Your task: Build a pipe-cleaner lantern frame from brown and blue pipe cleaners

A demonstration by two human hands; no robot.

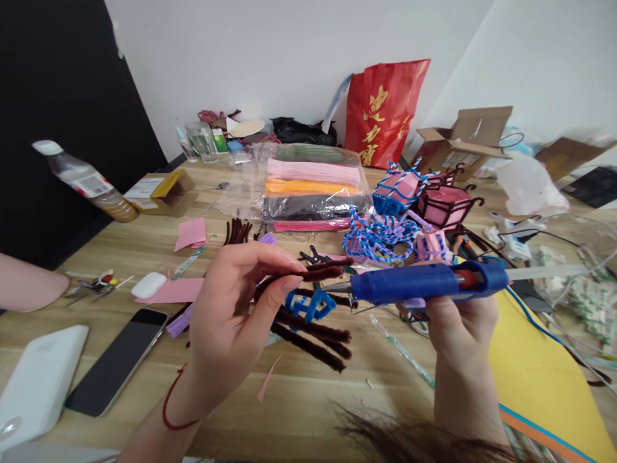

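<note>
My left hand pinches dark brown pipe cleaners between thumb and fingers, and their fuzzy ends fan out to the right. A blue hot glue gun is gripped in my right hand, with a clear glue stick sticking out of its back. The gun's metal nozzle points left and is close to the brown pipe cleaners; whether it touches them I cannot tell. Just behind and below the brown strands is a bent blue pipe-cleaner piece, partly hidden by them.
Behind my hands lies a clear bag of coloured pipe cleaners. Pink lanterns and a blue-white twisted pile sit to its right. A phone, a white power bank and a bottle are at left; yellow sheets at right.
</note>
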